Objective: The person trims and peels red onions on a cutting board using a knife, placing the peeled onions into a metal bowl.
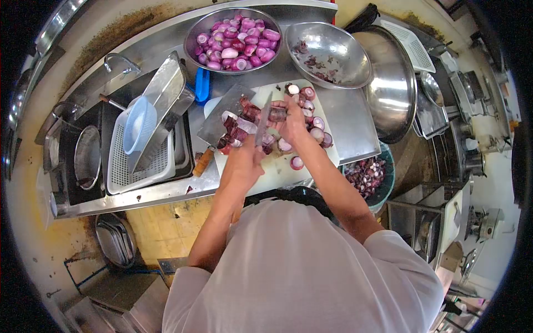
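Note:
My left hand (243,165) is closed around a knife (263,123), its blade pointing away from me over the white cutting board (272,166). My right hand (292,121) is beside the blade, its fingers curled around a dark, brownish piece (277,114) that I cannot make out clearly. Red onions (317,134) with cut ends lie along the board's right side, and one onion (296,162) sits nearer to me. Left of the knife are loose purple onion skins (237,133). They partly cover a wide-bladed cleaver (214,126) with a wooden handle (204,162).
Behind the board stand a steel bowl of peeled onions (236,45) and a steel bowl with skin scraps (327,55). A blue-handled tool (202,86) lies nearby. Left is a sink with a white basket (119,166). A green bin of peelings (383,186) is below, right.

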{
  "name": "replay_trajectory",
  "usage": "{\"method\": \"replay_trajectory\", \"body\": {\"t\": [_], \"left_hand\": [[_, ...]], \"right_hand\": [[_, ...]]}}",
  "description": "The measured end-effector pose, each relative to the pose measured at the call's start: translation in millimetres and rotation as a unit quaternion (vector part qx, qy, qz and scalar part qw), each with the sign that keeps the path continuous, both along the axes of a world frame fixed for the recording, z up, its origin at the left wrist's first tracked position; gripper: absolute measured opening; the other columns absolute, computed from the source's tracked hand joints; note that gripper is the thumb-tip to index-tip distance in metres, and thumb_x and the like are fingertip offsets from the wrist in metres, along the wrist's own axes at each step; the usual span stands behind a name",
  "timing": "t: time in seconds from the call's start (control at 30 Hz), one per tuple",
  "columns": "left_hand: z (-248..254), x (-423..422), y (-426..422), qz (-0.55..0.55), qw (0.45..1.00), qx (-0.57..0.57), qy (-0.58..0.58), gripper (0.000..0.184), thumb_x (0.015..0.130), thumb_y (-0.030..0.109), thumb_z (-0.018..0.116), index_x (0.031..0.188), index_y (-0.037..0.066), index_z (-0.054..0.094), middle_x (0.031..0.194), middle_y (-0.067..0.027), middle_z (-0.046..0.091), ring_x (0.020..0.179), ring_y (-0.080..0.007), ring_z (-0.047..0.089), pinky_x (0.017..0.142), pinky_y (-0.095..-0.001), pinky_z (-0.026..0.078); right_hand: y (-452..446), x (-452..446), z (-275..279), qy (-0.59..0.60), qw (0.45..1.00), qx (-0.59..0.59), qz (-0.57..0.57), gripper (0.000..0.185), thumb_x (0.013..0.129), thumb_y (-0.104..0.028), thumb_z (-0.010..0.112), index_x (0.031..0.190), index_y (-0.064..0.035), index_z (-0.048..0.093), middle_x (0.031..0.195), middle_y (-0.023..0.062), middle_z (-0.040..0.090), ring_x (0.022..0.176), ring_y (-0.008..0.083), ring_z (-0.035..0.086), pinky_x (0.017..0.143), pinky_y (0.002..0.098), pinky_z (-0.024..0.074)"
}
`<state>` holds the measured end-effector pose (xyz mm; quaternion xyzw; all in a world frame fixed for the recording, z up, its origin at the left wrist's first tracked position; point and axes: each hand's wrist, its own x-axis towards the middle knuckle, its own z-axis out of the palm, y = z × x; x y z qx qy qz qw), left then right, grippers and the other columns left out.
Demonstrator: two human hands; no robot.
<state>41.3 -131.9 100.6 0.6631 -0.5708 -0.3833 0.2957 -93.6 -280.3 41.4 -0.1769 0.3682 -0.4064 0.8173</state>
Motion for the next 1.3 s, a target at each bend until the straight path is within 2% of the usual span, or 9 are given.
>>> {"method": "replay_trajectory", "body": {"t": [0.17, 0.23, 0.33, 0.43, 0.73, 0.97, 1.1, 1.23, 1.3], "left_hand": [[-7, -10, -4, -0.036, 0.997, 0.027, -0.068, 0.018, 0.094, 0.002, 0.046, 0.111, -0.003, 0.045, 0.074, -0.0143, 0.065, 0.052, -0.0212, 0.067, 0.037, -0.033, 0.049], [13, -14, -10, -0.018, 0.998, 0.055, -0.024, 0.015, 0.095, 0.003, 0.046, 0.109, -0.003, 0.046, 0.072, -0.0135, 0.064, 0.051, -0.0209, 0.066, 0.036, -0.033, 0.048], [18, -13, -19, 0.01, 0.995, 0.086, 0.041, 0.011, 0.096, 0.005, 0.046, 0.104, -0.003, 0.046, 0.069, -0.0126, 0.062, 0.049, -0.0203, 0.065, 0.035, -0.0327, 0.047], [4, -14, -22, 0.034, 0.994, 0.067, 0.075, 0.01, 0.098, 0.008, 0.046, 0.099, -0.003, 0.046, 0.069, -0.0122, 0.062, 0.049, -0.02, 0.065, 0.034, -0.0324, 0.047], [-39, -26, -32, 0.085, 0.995, -0.056, 0.022, 0.016, 0.1, 0.012, 0.05, 0.095, -0.003, 0.047, 0.061, -0.0159, 0.059, 0.048, -0.0246, 0.065, 0.041, -0.0398, 0.048], [-50, -30, -32, 0.097, 0.968, -0.171, -0.157, 0.014, 0.086, 0.002, 0.06, 0.091, -0.004, 0.048, 0.065, -0.0255, 0.059, 0.059, -0.0398, 0.065, 0.051, -0.0472, 0.049], [-56, -9, -36, 0.128, 0.955, -0.205, -0.172, 0.017, 0.08, -0.001, 0.062, 0.091, -0.003, 0.049, 0.068, -0.0255, 0.061, 0.065, -0.0412, 0.065, 0.055, -0.0469, 0.05], [-40, 5, -39, 0.098, 0.966, -0.206, -0.126, 0.017, 0.082, -0.002, 0.06, 0.097, -0.002, 0.053, 0.072, -0.0218, 0.063, 0.066, -0.0366, 0.067, 0.059, -0.0448, 0.052], [-33, 1, -42, 0.065, 0.984, -0.147, 0.071, 0.022, 0.086, -0.001, 0.058, 0.108, 0.0, 0.057, 0.074, -0.0185, 0.064, 0.063, -0.0284, 0.069, 0.058, -0.0412, 0.053]], "right_hand": [[-9, 4, -13, 0.103, 0.99, -0.101, 0.002, 0.059, 0.1, -0.045, 0.037, 0.093, 0.0075, 0.064, 0.088, 0.0219, 0.067, 0.077, 0.0325, 0.069, 0.076, 0.0413, 0.0593], [-2, 4, -12, 0.332, 0.891, -0.305, -0.044, 0.061, 0.1, -0.044, 0.038, 0.084, 0.0079, 0.066, 0.082, 0.0196, 0.067, 0.07, 0.0294, 0.068, 0.07, 0.0358, 0.0575], [17, 16, -2, 0.424, 0.853, -0.287, -0.1, 0.061, 0.098, -0.043, 0.04, 0.078, 0.0072, 0.068, 0.077, 0.0162, 0.067, 0.061, 0.0255, 0.065, 0.064, 0.0328, 0.0546], [12, 20, -17, 0.309, 0.935, -0.162, -0.07, 0.062, 0.099, -0.044, 0.038, 0.075, 0.0034, 0.07, 0.076, 0.0154, 0.069, 0.066, 0.0252, 0.06, 0.071, 0.0376, 0.0477], [20, 31, 3, 0.108, 0.983, 0.116, -0.089, 0.038, 0.099, -0.033, 0.042, 0.084, -0.0026, 0.059, 0.068, 0.0088, 0.058, 0.056, 0.0244, 0.055, 0.057, 0.041, 0.0468], [10, 29, -55, 0.164, 0.974, 0.097, -0.12, 0.038, 0.101, -0.031, 0.037, 0.093, -0.001, 0.059, 0.076, 0.0126, 0.064, 0.062, 0.0255, 0.061, 0.052, 0.0396, 0.0485], [11, 28, -52, 0.218, 0.964, 0.064, -0.136, 0.048, 0.102, -0.034, 0.033, 0.089, 0.0006, 0.063, 0.078, 0.0123, 0.065, 0.064, 0.0251, 0.062, 0.054, 0.0402, 0.0508], [22, 23, -10, 0.15, 0.984, 0.058, -0.078, 0.049, 0.102, -0.035, 0.032, 0.09, 0.0009, 0.063, 0.078, 0.0121, 0.065, 0.065, 0.025, 0.062, 0.057, 0.0407, 0.0519], [21, 26, -11, 0.145, 0.986, 0.042, -0.073, 0.048, 0.102, -0.036, 0.033, 0.092, 0.0005, 0.062, 0.079, 0.0124, 0.066, 0.067, 0.0244, 0.062, 0.059, 0.0402, 0.0521]]}}
